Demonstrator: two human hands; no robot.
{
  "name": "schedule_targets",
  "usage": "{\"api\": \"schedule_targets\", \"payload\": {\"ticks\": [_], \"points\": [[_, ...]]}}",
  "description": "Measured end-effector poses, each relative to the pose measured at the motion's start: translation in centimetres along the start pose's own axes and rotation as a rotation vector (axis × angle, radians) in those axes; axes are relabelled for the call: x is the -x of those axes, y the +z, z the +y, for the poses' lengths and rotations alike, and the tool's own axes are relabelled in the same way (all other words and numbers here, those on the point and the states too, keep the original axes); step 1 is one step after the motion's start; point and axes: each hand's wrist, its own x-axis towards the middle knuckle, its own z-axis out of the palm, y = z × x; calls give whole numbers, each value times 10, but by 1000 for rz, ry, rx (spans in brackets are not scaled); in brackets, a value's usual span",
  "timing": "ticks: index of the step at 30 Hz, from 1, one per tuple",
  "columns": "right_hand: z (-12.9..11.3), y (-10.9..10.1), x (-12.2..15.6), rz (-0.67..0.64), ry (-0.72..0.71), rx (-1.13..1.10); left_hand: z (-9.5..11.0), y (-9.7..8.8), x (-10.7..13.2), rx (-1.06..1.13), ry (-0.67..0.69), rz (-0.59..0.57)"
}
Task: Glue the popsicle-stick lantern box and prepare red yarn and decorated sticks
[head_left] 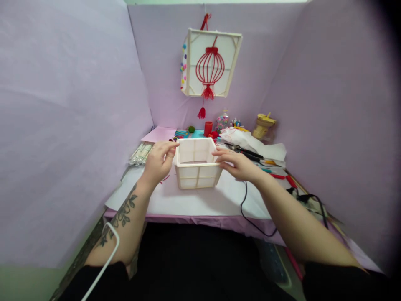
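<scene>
A white box-shaped lantern frame (pixel 197 176), with thin pale strips over paper or cloth panels, stands upright with its top uncovered. My left hand (pixel 159 162) pinches the rim at its far left corner with thumb and forefinger. On the opposite side, the fingers of my right hand (pixel 236 163) are closed over the right rim, near the front corner. The frame rests on a white sheet (pixel 188 205) that covers the table. Parts of both hands' fingertips are hard to make out against the rim.
A finished lantern (pixel 210 62) with red decoration and a tassel hangs above. Bundled sticks (pixel 141 153) lie left. At the back are a red candle-like cylinder (pixel 208 128) and a jar of pompoms (pixel 223 120). Pliers (pixel 249 154) lie right; a black cord (pixel 246 207) crosses the front edge.
</scene>
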Motion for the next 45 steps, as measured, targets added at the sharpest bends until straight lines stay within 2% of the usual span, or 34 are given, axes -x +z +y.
{"api": "schedule_targets", "payload": {"ticks": [2, 4, 6, 8, 12, 20, 23, 26, 28, 30, 32, 33, 35, 37, 39, 42, 45], "points": [[5, -5, -1, 65, 18, 64, -7, 3, 2, 19, 54, -122], [0, -2, -4, 87, 0, 86, -7, 13, 3, 47, 121, -296], [-12, 7, -7, 28, -24, 80, -3, 25, 4, 46, 139, -450], [-23, 18, -10, -51, -17, 89, 2, 33, 4, 31, 123, -545], [-26, 29, -13, -75, 11, 142, 7, 36, 2, 0, 113, -593], [-17, 29, -11, -60, 1, 140, 9, 37, 1, -11, 105, -609], [-19, 29, -10, -51, -11, 121, 10, 35, 1, 12, 151, -549], [-18, 24, -4, 13, -33, 62, 0, 18, 3, 80, 158, -290], [-14, 19, 3, 98, -4, 39, -15, 3, 8, 79, 24, -75], [-5, 14, 11, 210, 88, 49, -33, -10, 16, -5, -222, 60], [7, 12, 17, 299, 221, 75, -49, -15, 25, -144, -403, 88], [13, 13, 18, 325, 287, 84, -54, -13, 29, -211, -441, 72], [21, 17, 18, 352, 376, 89, -56, -5, 36, -281, -398, 28], [23, 24, 16, 370, 381, 92, -46, 6, 40, -236, -251, 5], [20, 32, 14, 366, 326, 105, -25, 15, 39, -178, -78, -20], [16, 39, 12, 362, 276, 112, 13, 24, 29, -148, 117, -232], [19, 41, 15, 430, 307, 102, 42, 34, 16, -109, 153, -430]]}}
